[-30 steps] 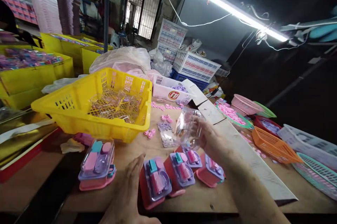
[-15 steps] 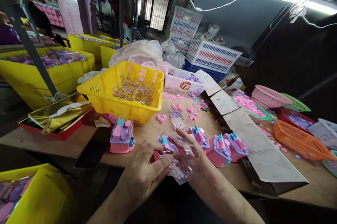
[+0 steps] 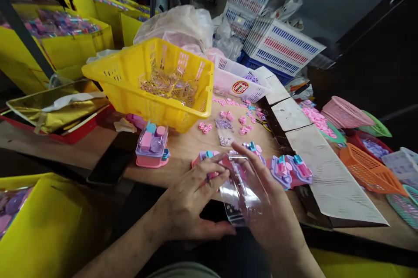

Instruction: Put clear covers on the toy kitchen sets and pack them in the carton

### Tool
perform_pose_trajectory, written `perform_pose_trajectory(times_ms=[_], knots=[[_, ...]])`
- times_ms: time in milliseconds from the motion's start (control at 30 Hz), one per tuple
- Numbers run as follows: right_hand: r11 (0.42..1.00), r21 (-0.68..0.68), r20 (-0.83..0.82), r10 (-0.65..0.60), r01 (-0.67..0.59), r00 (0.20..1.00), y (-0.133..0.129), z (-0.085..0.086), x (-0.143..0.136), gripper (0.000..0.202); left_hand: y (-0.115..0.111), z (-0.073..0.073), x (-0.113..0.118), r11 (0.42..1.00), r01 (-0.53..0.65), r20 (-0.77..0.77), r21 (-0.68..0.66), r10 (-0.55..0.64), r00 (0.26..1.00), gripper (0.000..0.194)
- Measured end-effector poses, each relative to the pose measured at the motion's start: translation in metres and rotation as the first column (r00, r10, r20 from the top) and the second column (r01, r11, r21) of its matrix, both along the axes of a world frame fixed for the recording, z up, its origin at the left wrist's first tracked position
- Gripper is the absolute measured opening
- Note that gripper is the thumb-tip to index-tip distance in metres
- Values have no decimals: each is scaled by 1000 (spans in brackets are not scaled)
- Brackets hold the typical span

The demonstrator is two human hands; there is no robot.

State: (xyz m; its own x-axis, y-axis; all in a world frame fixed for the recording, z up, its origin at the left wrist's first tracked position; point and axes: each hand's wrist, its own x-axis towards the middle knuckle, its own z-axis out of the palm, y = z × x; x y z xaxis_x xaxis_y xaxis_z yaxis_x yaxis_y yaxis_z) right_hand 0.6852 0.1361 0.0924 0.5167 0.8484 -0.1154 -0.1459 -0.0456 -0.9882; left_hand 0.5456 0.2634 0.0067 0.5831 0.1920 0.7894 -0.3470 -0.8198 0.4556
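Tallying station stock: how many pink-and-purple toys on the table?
5: a covered toy by the yellow basket, another partly behind the left hand, a third partly behind the right hand, two more to its right. Others may be hidden.

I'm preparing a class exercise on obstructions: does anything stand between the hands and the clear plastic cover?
Nothing visible does: the right hand holds the clear plastic cover directly, and the left hand is right at its edge.
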Motion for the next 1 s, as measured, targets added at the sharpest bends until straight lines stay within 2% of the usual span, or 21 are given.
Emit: perform_pose_trajectory(times_ms=[67,100,167,233,267,367,467,567,633,800,1000], knots=[[1000,-12,107,-17,19,994,6,0,6,65,7,-6,2,999,-11,3,-31,11,1000,85],[1000,-15,182,-10,13,983,9,0,10,64,11,-11,3,997,-45,-18,-64,44,999,93],[999,-39,389,-8,25,921,14,0,20,59,22,-24,3,976,-150,-121,-161,131,984,124],[993,-101,630,20,56,776,21,-1,31,55,31,-40,4,936,-248,-289,-249,173,942,151],[988,-142,733,62,63,677,25,-3,35,55,34,-49,6,922,-270,-365,-277,159,917,158],[969,-244,891,207,42,404,38,-10,42,56,36,-68,16,910,-254,-478,-328,72,876,154],[946,-323,907,307,9,289,48,-19,44,55,35,-74,27,905,-200,-440,-376,16,898,135],[920,-390,893,373,20,253,53,-22,45,52,34,-71,34,895,-165,-415,-415,-25,910,112],[912,-409,887,390,31,247,56,-21,46,48,34,-71,34,897,-159,-412,-413,-28,911,107],[914,-399,889,369,65,270,58,-20,42,45,33,-77,34,913,-181,-436,-367,3,900,123],[890,-424,879,359,170,315,55,-22,40,46,33,-75,34,921,-186,-457,-343,9,889,127]])
